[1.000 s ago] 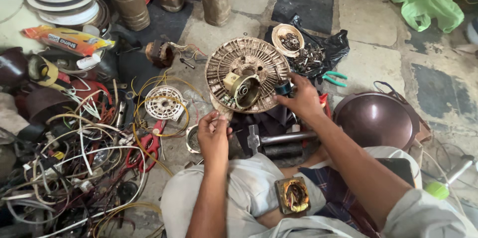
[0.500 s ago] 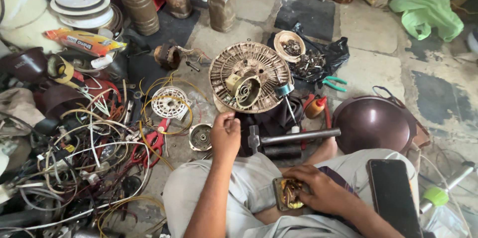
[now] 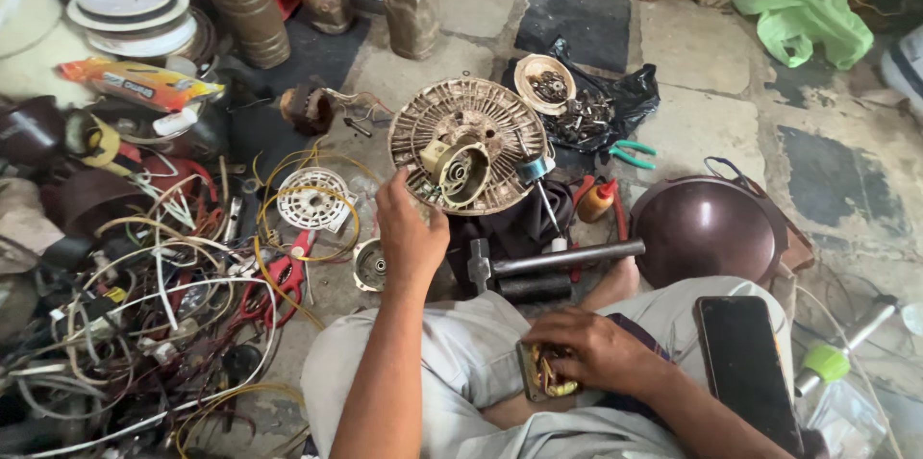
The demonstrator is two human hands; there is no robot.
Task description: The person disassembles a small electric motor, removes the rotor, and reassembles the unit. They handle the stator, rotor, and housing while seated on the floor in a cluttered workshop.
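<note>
Since a second ago, the right hand (image 3: 598, 351) has left the round ribbed fan motor housing (image 3: 469, 159) and come back to the lap, where it now rests on a small square part with yellow windings (image 3: 544, 372). Its fingers are curled over the top of that part, gripping it against the grey trousers. Half a second ago it was already there, and it has barely shifted. The left hand (image 3: 409, 233) has stayed raised in front of the body, forearm stretched forward, palm down. Its fingers are loosely bent and reach toward the lower left rim of the housing; whether they touch it cannot be told.

That housing lies flat on the stone floor (image 3: 692, 123) straight ahead of the person. It is a dusty beige disc with fine radial ribs and a yellowish ring at its centre. Just beside its lower edge lie a hammer (image 3: 553, 260) and a dark cloth. A small metal bearing cap (image 3: 370, 265) sits near the left hand, next to a white round grille (image 3: 312, 198). A tangle of wires (image 3: 135, 324) fills the left side. A black phone (image 3: 745, 368) rests on the right knee, near a brown metal bowl (image 3: 707, 228).
</note>
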